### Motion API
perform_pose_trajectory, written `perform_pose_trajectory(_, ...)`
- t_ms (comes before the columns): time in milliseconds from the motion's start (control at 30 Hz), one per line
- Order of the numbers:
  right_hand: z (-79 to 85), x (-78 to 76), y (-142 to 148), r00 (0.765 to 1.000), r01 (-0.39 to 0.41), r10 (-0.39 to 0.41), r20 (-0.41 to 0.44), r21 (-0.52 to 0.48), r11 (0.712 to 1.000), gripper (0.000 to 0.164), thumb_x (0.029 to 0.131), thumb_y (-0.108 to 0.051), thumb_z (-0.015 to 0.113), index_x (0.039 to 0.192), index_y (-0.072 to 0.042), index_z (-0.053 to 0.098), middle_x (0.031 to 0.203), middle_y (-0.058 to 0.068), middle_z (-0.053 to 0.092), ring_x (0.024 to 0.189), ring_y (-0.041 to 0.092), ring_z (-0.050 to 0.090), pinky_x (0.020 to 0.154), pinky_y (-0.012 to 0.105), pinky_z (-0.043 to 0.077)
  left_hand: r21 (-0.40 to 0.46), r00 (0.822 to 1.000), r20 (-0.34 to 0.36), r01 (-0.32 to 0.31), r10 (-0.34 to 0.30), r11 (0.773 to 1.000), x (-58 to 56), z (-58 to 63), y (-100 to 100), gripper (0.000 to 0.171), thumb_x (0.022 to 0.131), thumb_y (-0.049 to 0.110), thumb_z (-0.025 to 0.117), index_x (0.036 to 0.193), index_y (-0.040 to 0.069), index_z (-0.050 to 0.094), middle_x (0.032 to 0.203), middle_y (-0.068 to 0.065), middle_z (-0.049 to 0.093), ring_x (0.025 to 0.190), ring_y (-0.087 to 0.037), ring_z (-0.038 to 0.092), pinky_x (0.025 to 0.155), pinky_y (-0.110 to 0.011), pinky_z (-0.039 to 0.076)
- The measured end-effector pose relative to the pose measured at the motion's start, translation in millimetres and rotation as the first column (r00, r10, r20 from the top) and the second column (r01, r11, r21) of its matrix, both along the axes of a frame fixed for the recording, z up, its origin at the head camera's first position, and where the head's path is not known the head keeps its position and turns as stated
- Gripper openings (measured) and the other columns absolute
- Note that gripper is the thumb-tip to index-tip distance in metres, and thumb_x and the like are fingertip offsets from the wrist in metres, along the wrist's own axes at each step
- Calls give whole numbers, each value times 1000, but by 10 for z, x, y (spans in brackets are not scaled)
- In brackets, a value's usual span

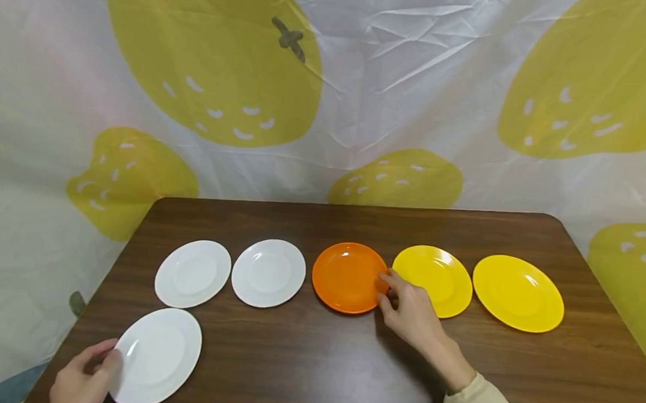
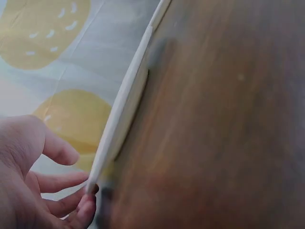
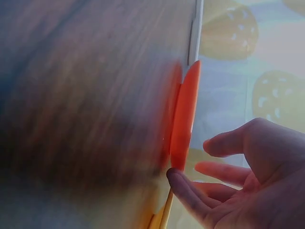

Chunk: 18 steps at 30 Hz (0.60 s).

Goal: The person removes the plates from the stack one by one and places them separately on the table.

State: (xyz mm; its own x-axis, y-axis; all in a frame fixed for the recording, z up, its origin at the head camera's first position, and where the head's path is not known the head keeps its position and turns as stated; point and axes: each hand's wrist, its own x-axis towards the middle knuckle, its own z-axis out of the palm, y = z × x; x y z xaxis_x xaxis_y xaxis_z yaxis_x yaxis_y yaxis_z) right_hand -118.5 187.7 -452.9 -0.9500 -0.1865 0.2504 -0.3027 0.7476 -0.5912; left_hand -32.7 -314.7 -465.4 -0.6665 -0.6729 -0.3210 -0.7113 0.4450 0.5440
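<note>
At the lower left in the head view, my left hand [image 1: 85, 374] is at the left rim of a white plate [image 1: 159, 356]. The left wrist view shows its fingertips [image 2: 86, 210] touching that plate's rim, while the thumb is raised apart from it. My right hand [image 1: 412, 313] reaches to the right rim of an orange plate [image 1: 347, 277]. In the right wrist view, a fingertip [image 3: 175, 175] meets the orange plate's lower edge, and the thumb stands off from the surface. Beneath the right hand, part of a yellow plate [image 1: 444, 285] is hidden.
Two more white plates, one far left [image 1: 192, 274] and another beside it [image 1: 268, 274], lie in the back row. A second yellow plate [image 1: 516, 294] ends the row at right. The brown wooden table [image 1: 294, 356] meets a lemon-patterned cloth [image 1: 360, 95] behind it.
</note>
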Motion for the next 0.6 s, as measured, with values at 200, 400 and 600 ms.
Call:
perform_pose_trajectory(200, 31, -13, 15, 1000, 11, -11, -20, 5, 1000, 38, 88, -4, 70, 125, 5, 68, 98, 15, 77, 63, 9, 58, 56, 22, 50, -96, 984, -165, 53, -68, 994, -80, 156, 150, 49, 100, 32, 54, 138, 1, 57, 136, -28, 56, 114, -40, 58, 84, -43, 50)
perform_pose_trajectory(400, 68, 10, 20, 997, 53, -50, -62, 50, 997, 36, 88, -7, 71, 123, 3, 69, 99, 19, 76, 56, 14, 52, 50, 27, 45, -109, 924, -325, 178, -204, 978, -183, 311, 455, 57, 101, 37, 58, 146, 3, 52, 146, -28, 51, 133, -45, 50, 107, -55, 43)
perform_pose_trajectory(600, 111, 68, 0, 994, 37, -23, -110, 121, 992, 49, 89, -16, 74, 131, 6, 64, 131, 34, 62, 115, 53, 62, 102, 61, 49, -245, 744, -476, 400, -469, 883, -332, 373, 904, 60, 97, 25, 68, 149, 3, 48, 144, -24, 56, 130, -41, 56, 100, -50, 47)
